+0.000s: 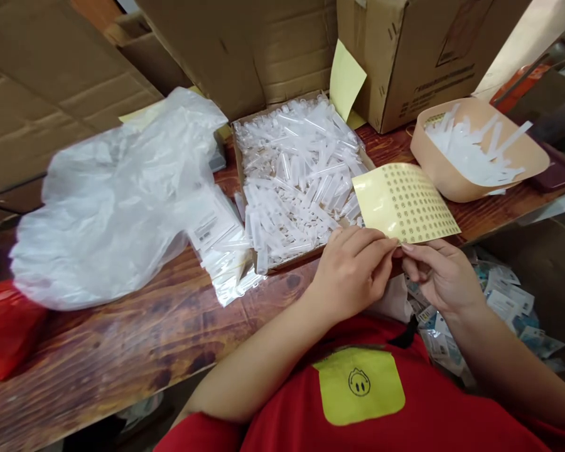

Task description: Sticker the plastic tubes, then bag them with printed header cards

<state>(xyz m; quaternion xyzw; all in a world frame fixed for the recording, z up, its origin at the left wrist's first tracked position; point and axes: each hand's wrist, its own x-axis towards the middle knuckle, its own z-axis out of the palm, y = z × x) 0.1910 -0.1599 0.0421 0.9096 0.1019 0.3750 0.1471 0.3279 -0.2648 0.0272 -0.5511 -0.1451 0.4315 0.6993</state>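
My left hand [351, 273] and my right hand [440, 273] meet fingertip to fingertip at the lower edge of a yellow sticker sheet [405, 204] with rows of small round dark marks. Both pinch at that edge; whether they hold the sheet or something small there cannot be made out. The sheet leans over the right edge of a shallow cardboard tray [294, 258]. Inside the tray lie many clear and whitish plastic pieces [306, 163]. To the right, a peach-coloured bin [433, 163] holds white strips [475, 154].
A crumpled clear plastic bag [108, 207] and labelled packets [214, 229] lie left of the tray on the wooden table [169, 333]. Cardboard boxes [419, 63] stand behind. A red bag [9, 326] is far left. Small bagged items [513, 307] lie below the table's right edge.
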